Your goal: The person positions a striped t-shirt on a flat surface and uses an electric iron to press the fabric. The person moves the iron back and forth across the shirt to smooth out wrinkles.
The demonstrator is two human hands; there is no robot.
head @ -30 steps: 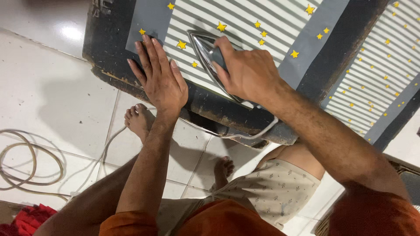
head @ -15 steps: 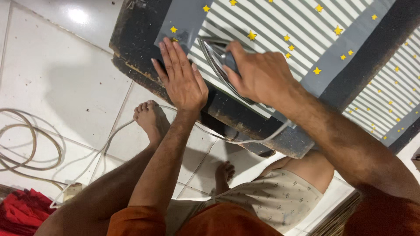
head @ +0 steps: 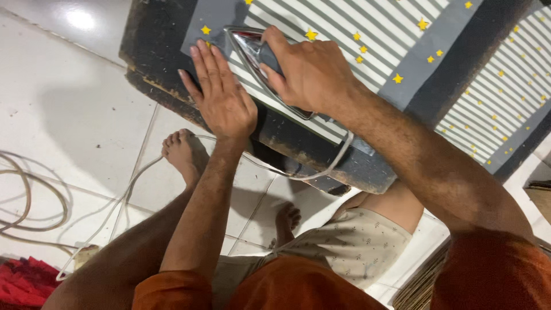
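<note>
My right hand [head: 313,72] grips the dark handle of a metal clothes iron [head: 248,46] that rests on a grey-and-white striped cloth with yellow stars [head: 367,34]. The cloth lies over a dark padded board [head: 155,51]. My left hand [head: 221,95] lies flat, fingers together, on the cloth's near edge just left of the iron. The iron's grey cord [head: 327,166] hangs down from under my right wrist.
White cables [head: 34,195] coil on the white tiled floor [head: 69,115] at left. My bare feet [head: 183,152] stand under the board's edge. A red cloth [head: 23,281] lies at the bottom left. More striped fabric [head: 505,109] spreads at right.
The view has shifted, so board and hands sit lower right in frame. My left hand stays flat on the cloth. My right hand keeps hold of the iron.
</note>
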